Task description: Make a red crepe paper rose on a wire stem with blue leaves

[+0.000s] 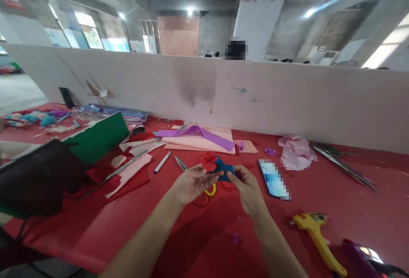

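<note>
My left hand [193, 184] has its fingers closed around a red felt-like flower [210, 161], with several overlapping petals. Joined or pressed to the flower is a blue piece of felt [225, 170], which my right hand [247, 186] pinches between thumb and fingers. Both hands meet just above the red table [128, 231]. Below them lies a pair of scissors [211, 190]; the blades stick out to the left of my left hand, and a yellow handle loop shows under it. The middle of the scissors is hidden.
Right of my hands lie a phone [273, 180], a yellow glue gun [316, 235] and crumpled pink plastic [298, 153]. Behind are a purple strip [198, 132] and pink sheets [211, 144]. A pen [162, 161] lies left. A white partition [143, 82] closes off the back.
</note>
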A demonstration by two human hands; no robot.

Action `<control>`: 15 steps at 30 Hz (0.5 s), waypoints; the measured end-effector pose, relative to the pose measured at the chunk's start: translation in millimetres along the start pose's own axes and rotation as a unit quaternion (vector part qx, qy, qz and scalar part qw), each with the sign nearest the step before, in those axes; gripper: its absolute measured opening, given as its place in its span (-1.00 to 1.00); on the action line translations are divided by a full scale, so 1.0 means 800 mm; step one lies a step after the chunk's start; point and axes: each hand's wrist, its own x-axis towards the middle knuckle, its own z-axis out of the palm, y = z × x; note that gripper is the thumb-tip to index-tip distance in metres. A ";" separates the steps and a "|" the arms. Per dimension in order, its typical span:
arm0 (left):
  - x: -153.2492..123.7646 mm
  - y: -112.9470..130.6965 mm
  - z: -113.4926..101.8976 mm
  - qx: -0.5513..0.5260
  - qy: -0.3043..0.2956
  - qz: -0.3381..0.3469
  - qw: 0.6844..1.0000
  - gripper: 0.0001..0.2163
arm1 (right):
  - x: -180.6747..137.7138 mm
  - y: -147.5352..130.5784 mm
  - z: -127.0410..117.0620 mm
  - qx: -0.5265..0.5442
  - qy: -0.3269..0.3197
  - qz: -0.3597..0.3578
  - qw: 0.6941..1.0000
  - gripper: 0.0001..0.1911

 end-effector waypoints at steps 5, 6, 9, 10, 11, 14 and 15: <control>0.008 -0.012 -0.023 0.033 0.026 -0.037 0.998 -0.91 | -0.004 0.017 -0.008 0.025 -0.004 0.037 0.999 -0.80; 0.008 -0.013 -0.026 0.037 0.027 -0.042 0.998 -0.91 | -0.005 0.018 -0.007 0.026 0.003 0.038 0.999 -0.82; 0.006 -0.013 -0.027 0.033 0.027 -0.048 0.998 -0.92 | -0.007 0.019 -0.005 0.025 0.027 0.034 0.999 -0.83; 0.006 -0.013 -0.026 0.031 0.025 -0.049 0.998 -0.91 | -0.007 0.020 -0.005 0.026 0.035 0.032 0.999 -0.82; 0.005 -0.014 -0.025 0.029 0.023 -0.051 0.998 -0.90 | -0.008 0.021 -0.005 0.027 0.045 0.029 0.998 -0.80; 0.003 -0.013 -0.022 0.031 0.031 -0.047 0.998 -0.85 | -0.009 0.024 -0.007 0.026 0.068 0.028 0.997 -0.74; 0.002 -0.012 -0.021 0.031 0.041 -0.044 0.998 -0.85 | -0.009 0.026 -0.008 0.024 0.070 0.028 0.997 -0.72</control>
